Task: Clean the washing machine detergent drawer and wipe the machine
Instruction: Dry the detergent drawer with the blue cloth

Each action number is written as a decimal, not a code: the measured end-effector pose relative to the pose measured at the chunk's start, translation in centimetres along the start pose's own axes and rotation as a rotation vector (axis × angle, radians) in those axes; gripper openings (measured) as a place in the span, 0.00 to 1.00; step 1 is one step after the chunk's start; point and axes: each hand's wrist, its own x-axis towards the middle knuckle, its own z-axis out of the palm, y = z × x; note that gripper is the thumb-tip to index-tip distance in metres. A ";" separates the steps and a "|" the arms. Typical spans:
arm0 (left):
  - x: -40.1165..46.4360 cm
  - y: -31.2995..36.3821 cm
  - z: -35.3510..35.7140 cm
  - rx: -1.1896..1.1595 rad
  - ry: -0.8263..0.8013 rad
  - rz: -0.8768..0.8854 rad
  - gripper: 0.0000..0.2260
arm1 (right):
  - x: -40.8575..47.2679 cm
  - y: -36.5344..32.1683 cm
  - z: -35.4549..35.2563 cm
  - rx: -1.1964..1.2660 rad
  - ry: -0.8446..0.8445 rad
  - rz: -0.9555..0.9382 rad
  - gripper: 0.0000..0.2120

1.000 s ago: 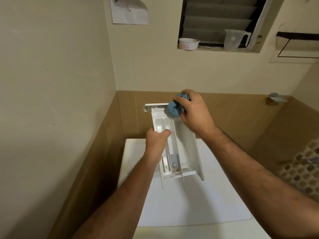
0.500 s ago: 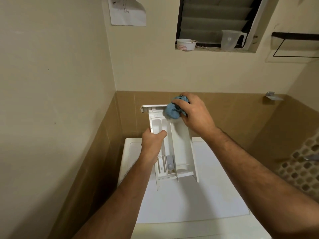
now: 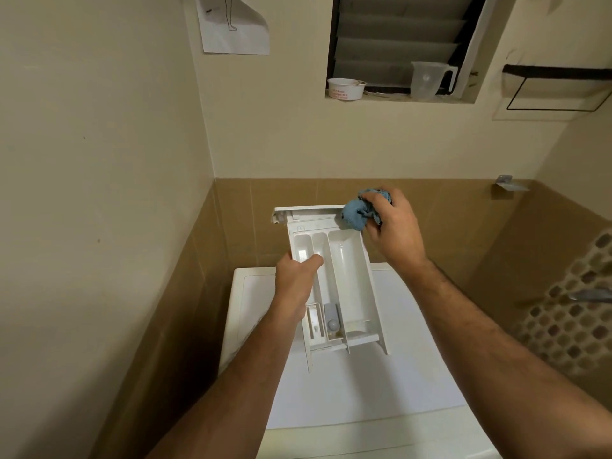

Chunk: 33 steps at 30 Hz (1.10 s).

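Note:
A white detergent drawer (image 3: 347,260) with three long compartments is held in the air above the white washing machine top (image 3: 364,385). My left hand (image 3: 296,281) grips the drawer's left wall, thumb inside the left compartment. My right hand (image 3: 394,231) holds a bunched blue cloth (image 3: 357,212) against the far right corner of the drawer, by its front panel. A grey siphon cap (image 3: 332,318) sits in the near end of the middle compartment.
The machine stands in a corner, with a cream wall close on the left and brown tiles behind. A window ledge above holds a white bowl (image 3: 346,89) and a clear measuring jug (image 3: 429,79). A perforated basket (image 3: 573,309) is at the right edge.
The cloth and my right hand have moved right, from over the drawer's far middle to its far right corner. My left hand keeps its hold on the drawer.

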 end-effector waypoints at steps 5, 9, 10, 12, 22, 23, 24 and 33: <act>-0.4 -0.3 0.4 -0.033 0.052 -0.089 0.06 | -2.0 -0.3 0.8 0.284 0.139 0.306 0.23; 0.2 0.0 -0.2 -0.112 0.101 -0.205 0.11 | -3.1 0.1 0.8 0.457 0.272 0.672 0.24; 0.3 0.2 -0.3 -0.094 0.094 -0.193 0.13 | -3.2 -0.1 0.8 0.457 0.246 0.678 0.24; 0.3 0.7 -0.2 -0.079 0.070 -0.170 0.18 | -2.8 -0.9 0.9 0.397 0.222 0.642 0.23; -1.4 2.2 1.0 0.140 -0.008 -0.122 0.36 | -1.2 -6.7 3.4 0.155 0.131 0.315 0.05; -1.4 2.2 0.9 0.160 -0.014 -0.100 0.36 | -1.3 -7.4 3.7 0.167 0.133 0.274 0.07; -1.3 2.2 0.9 0.175 -0.022 -0.074 0.37 | -1.4 -8.3 3.9 0.191 0.128 0.239 0.08; -1.1 2.0 -0.4 0.201 -0.034 0.023 0.30 | -1.1 -9.1 3.6 0.216 -0.202 -0.184 0.14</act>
